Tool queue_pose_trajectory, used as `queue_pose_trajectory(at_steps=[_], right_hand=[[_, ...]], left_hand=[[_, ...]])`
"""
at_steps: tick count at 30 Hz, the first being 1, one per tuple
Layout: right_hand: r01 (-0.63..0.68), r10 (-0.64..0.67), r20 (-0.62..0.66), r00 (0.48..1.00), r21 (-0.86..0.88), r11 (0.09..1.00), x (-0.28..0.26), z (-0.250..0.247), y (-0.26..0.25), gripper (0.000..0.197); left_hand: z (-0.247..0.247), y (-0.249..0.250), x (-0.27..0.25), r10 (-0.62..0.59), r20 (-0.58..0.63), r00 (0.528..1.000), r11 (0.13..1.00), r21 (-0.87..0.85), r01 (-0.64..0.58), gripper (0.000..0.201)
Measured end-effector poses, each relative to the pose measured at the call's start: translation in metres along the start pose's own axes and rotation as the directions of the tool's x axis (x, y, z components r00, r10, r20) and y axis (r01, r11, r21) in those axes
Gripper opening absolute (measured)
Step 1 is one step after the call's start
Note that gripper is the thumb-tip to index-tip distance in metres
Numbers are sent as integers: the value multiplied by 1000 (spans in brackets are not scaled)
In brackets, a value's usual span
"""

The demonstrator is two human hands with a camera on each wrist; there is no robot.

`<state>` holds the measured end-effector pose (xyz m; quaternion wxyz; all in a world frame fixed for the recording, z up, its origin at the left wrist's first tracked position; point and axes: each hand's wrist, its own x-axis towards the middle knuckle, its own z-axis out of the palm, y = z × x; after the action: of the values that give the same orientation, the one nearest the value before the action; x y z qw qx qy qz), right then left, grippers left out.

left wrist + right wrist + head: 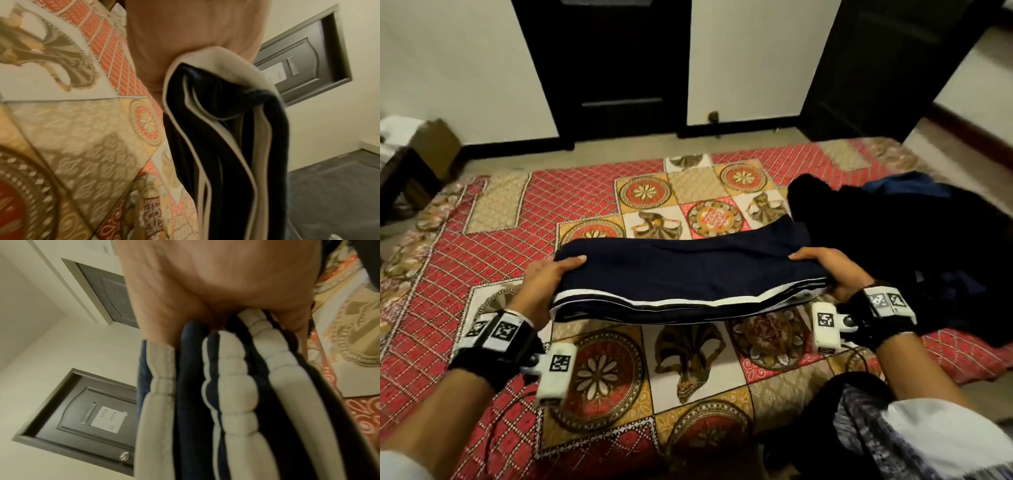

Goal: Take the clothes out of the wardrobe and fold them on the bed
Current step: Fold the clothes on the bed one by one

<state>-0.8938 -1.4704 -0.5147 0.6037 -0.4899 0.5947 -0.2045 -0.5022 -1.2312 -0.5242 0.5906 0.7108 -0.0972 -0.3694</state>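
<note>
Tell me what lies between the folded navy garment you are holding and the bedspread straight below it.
Nothing visible does. The navy garment, gripped by the left hand and right hand, is above bare bedspread; the dark clothes pile lies to its right.

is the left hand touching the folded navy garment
Touching. In the head view the left hand grips the left end of the folded navy garment, thumb lying on top; the left wrist view shows cloth against the palm.

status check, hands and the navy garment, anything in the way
Left hand and right hand each grip an end of the folded navy garment, held over the bed. Dark clothes pile beside right hand.
</note>
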Motion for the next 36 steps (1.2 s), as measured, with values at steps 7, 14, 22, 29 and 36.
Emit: queue_pose_trajectory(at_steps=[7, 14, 22, 29, 36], right_hand=[[181, -183, 0, 983, 123, 976, -137, -57, -79, 5], [245, -206, -219, 954, 168, 955, -274, -139, -58, 42], [216, -77, -474, 877, 247, 945, -419, -232, 44, 20], [96, 88, -694, 714, 222, 970, -528, -301, 153, 47], [-68, 143, -733, 665, 131, 989, -540, -306, 205, 21]], left_hand=[[0, 75, -69, 175, 154, 973, 983, -82, -164, 8], [43, 96, -142, 227, 405, 886, 972, -31, -235, 19], [141, 71, -244, 128, 676, 726, 964, 86, -251, 16], [262, 7, -346, -17, 844, 536, 920, 223, -323, 15], [343, -75, -416, -198, 891, 408, 819, 379, -431, 11]])
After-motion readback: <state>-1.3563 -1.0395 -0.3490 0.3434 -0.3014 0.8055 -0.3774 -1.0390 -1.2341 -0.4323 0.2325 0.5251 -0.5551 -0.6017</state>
